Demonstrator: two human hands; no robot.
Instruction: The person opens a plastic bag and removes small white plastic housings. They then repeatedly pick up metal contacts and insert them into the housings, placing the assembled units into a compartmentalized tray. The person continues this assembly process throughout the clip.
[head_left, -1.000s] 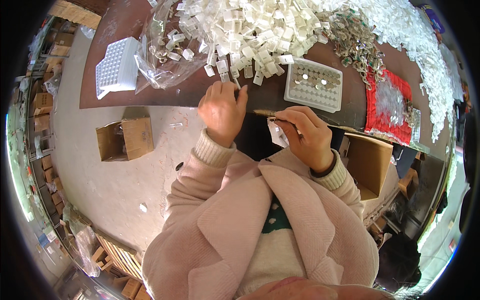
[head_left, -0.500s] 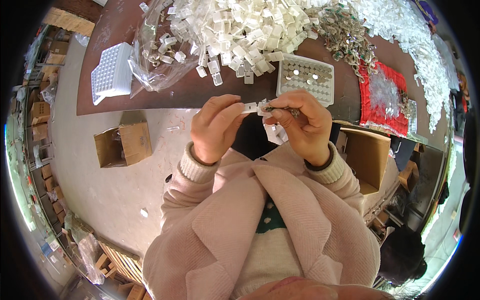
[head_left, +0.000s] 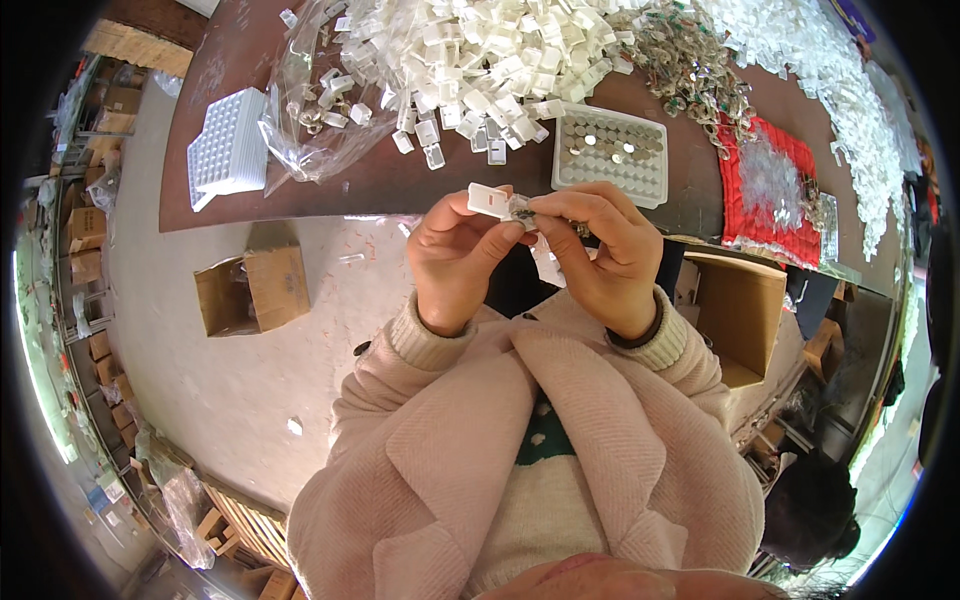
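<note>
Close together at the table's front edge, both my hands are closed around small parts. My left hand (head_left: 448,262) pinches a white plastic casing (head_left: 487,200) with a small slot in its face. At the casing's right end, the fingertips of my right hand (head_left: 606,255) grip a small part with dark and greenish bits (head_left: 522,210), which touches the casing. My fingers cover most of that part. Just beyond my right hand lies a white tray (head_left: 655,190) with round silver button cells in its wells.
White casings (head_left: 500,60) are heaped at the back, beside a clear plastic bag (head_left: 300,150). Stacked white trays (head_left: 228,145) stand left. Tangled small wired parts (head_left: 695,75) and a red cloth (head_left: 765,195) lie right. Cardboard boxes (head_left: 275,288) sit below the table.
My left hand has moved right, nearer my right hand. The white casing has turned and tilted up, showing more of its face, and my left thumb has come up against the small part.
</note>
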